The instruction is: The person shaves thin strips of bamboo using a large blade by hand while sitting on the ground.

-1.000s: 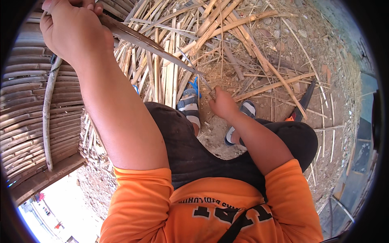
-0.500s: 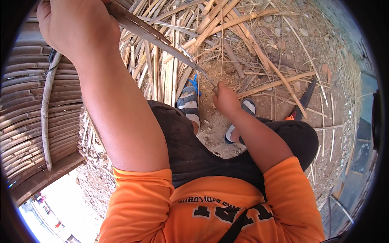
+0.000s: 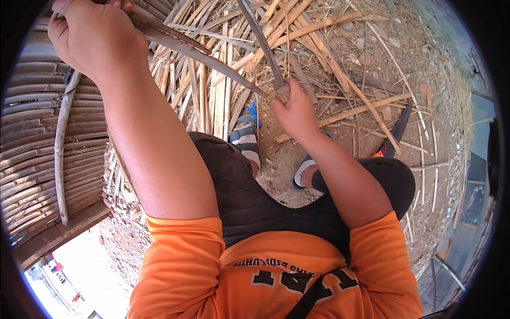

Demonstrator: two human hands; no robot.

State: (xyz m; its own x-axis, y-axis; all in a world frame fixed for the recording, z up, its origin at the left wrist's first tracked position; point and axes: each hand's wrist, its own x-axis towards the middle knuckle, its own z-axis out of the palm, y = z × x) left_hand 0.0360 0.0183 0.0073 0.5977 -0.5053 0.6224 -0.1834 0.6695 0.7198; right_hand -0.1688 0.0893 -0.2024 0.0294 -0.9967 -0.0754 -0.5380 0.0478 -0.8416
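Littering dirt [image 3: 280,165] beside bamboo slats [image 3: 32,154]: pale strips [image 3: 220,111].

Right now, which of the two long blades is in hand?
The slender grey blade, gripped in the right hand; the dark tapered one, with an orange part at its base, lies on the ground beside the right knee.
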